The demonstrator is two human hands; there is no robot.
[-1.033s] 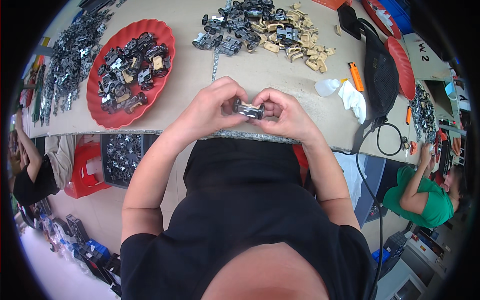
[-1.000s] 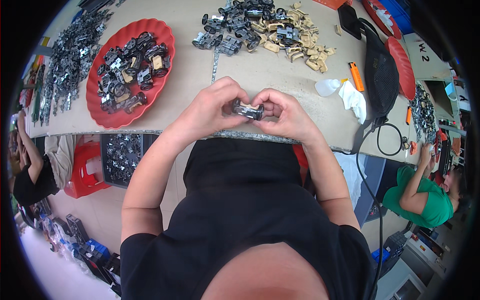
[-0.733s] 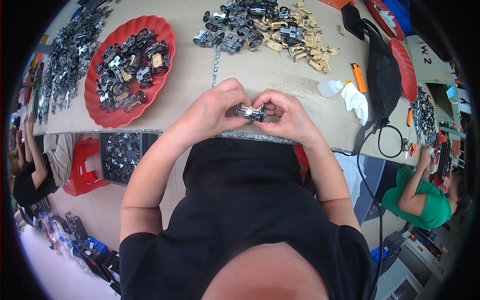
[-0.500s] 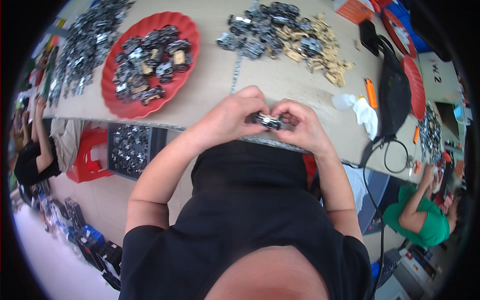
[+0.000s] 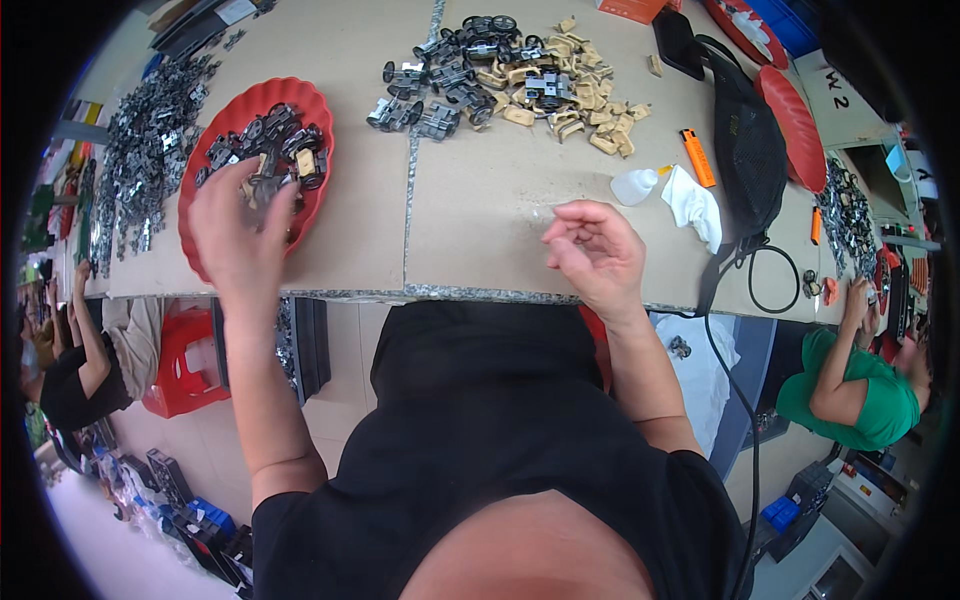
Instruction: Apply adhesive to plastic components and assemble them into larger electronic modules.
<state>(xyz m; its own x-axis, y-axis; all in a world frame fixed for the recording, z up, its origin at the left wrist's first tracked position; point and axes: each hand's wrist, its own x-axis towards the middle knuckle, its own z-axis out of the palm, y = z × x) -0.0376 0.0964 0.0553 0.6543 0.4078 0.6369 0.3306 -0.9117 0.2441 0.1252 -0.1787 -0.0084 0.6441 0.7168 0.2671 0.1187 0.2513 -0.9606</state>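
Note:
My left hand [image 5: 235, 240] is over the red scalloped tray [image 5: 323, 150] at the left, slightly smeared, thumb and fingers spread. Inside that tray lie several small black-and-silver wheeled toy-vehicle chassis [image 5: 262, 130], some with tan parts; my hand hides some of them. Above the table near its front edge, my right hand [image 5: 610, 258] has loosely curled fingers, a gap to the thumb, and nothing visible between them. Farther back is a pile of similar wheeled chassis [image 5: 450, 75], with small tan plastic parts [image 5: 603, 110] heaped against its right side.
Right of my right hand are a small translucent bottle [image 5: 632, 187], a white cloth [image 5: 692, 208], an orange-handled tool [image 5: 698, 158] and a black bag [image 5: 745, 150] with a cord. Dark metallic parts [image 5: 150, 150] spread at far left. Co-workers sit at both sides.
My hands have parted. The left has swung left to the red tray and opened; the small wheeled toy chassis both hands held no longer shows between them. The view has shifted.

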